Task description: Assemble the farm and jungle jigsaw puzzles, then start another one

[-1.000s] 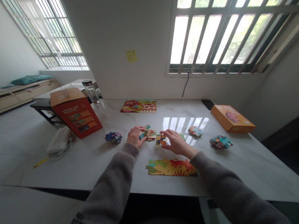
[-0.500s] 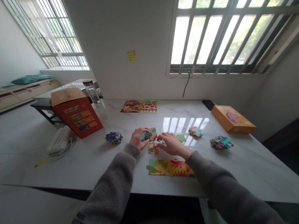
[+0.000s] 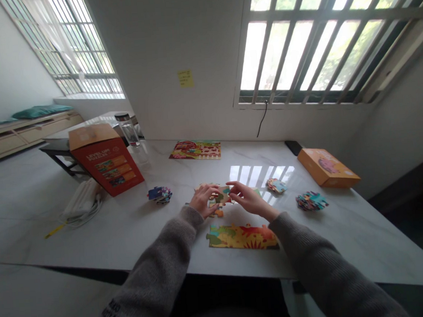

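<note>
My left hand (image 3: 203, 201) is closed on a puzzle piece (image 3: 224, 194) with green and tan patches, just above the table. My right hand (image 3: 249, 200) pinches at the piece's right side, thumb and fingers bent around it. Below my left fingers lies a loose orange and blue puzzle piece (image 3: 217, 212). Other pieces under and behind the hands are partly hidden. Nearer my body, a joined puzzle strip (image 3: 240, 237) in yellow, green and red lies flat, its right end close to my right sleeve.
Piles of puzzle pieces lie at left (image 3: 159, 195), at right (image 3: 276, 186) and farther right (image 3: 311, 201). A finished farm picture (image 3: 195, 150) lies at the back. A red box (image 3: 112, 160), a glass bottle (image 3: 129, 131), an orange box (image 3: 328, 167) and a dark phone-like object (image 3: 293, 147) stand around.
My left hand has shifted right, bringing a puzzle piece toward my right hand. My right hand has lifted slightly from the loose pieces to meet it. The joined strip shows more fully.
</note>
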A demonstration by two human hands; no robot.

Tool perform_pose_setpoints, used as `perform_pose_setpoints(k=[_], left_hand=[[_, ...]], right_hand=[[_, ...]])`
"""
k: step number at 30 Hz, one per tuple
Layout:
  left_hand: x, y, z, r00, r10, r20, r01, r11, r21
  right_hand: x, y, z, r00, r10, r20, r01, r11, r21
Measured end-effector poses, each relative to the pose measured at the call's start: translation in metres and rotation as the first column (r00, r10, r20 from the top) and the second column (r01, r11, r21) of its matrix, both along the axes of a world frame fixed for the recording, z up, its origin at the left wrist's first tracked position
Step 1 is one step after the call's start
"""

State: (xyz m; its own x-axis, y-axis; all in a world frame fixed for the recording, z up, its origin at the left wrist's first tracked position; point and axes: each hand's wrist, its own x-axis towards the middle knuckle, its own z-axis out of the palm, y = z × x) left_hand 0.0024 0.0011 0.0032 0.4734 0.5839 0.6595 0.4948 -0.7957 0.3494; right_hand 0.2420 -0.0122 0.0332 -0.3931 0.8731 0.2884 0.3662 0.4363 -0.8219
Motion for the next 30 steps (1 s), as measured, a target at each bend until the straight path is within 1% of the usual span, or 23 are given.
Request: perform_pose_setpoints(k=[2, 5, 6, 8, 11, 16, 19, 24, 27, 30], left_hand=[[-0.001, 0.001, -0.001, 0.999, 0.039, -0.011, -0.040, 0.999, -0.021], [-0.002, 0.003, -0.004, 0.997, 0.064, -0.053, -0.066, 0.997, -0.040], [-0.002, 0.003, -0.005, 0.995, 0.063, -0.072, -0.067, 0.997, -0.048], [-0.003, 0.004, -0.007, 0.993, 0.060, -0.104, -0.068, 0.996, -0.066], [-0.002, 0.004, -0.008, 0.991, 0.050, -0.123, -0.061, 0.995, -0.085], [-0.001, 0.001, -0.005, 0.989, 0.040, -0.141, -0.059, 0.989, -0.135], [0.001, 0.002, -0.005, 0.990, 0.029, -0.135, -0.050, 0.987, -0.151], [0.006, 0.006, -0.007, 0.997, -0.011, -0.080, -0.001, 0.988, -0.154], [0.009, 0.008, -0.004, 0.996, -0.018, -0.086, 0.005, 0.988, -0.153], [0.016, 0.008, 0.006, 0.991, 0.005, -0.134, -0.024, 0.989, -0.145]], right_hand=[[0.024, 0.004, 0.002, 0.989, -0.124, 0.079, 0.114, 0.986, 0.119], [0.063, 0.010, -0.002, 0.939, -0.313, 0.139, 0.271, 0.928, 0.257], [0.073, 0.011, -0.006, 0.920, -0.355, 0.166, 0.299, 0.909, 0.291], [0.086, 0.008, -0.014, 0.895, -0.392, 0.212, 0.309, 0.889, 0.337], [0.087, 0.000, -0.022, 0.889, -0.380, 0.256, 0.284, 0.895, 0.344], [0.077, -0.006, -0.023, 0.888, -0.327, 0.322, 0.224, 0.921, 0.320], [0.080, -0.004, -0.023, 0.888, -0.326, 0.323, 0.224, 0.922, 0.315], [0.083, -0.005, -0.025, 0.889, -0.348, 0.297, 0.255, 0.916, 0.311], [0.076, -0.009, -0.022, 0.922, -0.313, 0.229, 0.257, 0.935, 0.245], [0.062, -0.014, -0.017, 0.966, -0.244, 0.084, 0.237, 0.968, 0.084]])
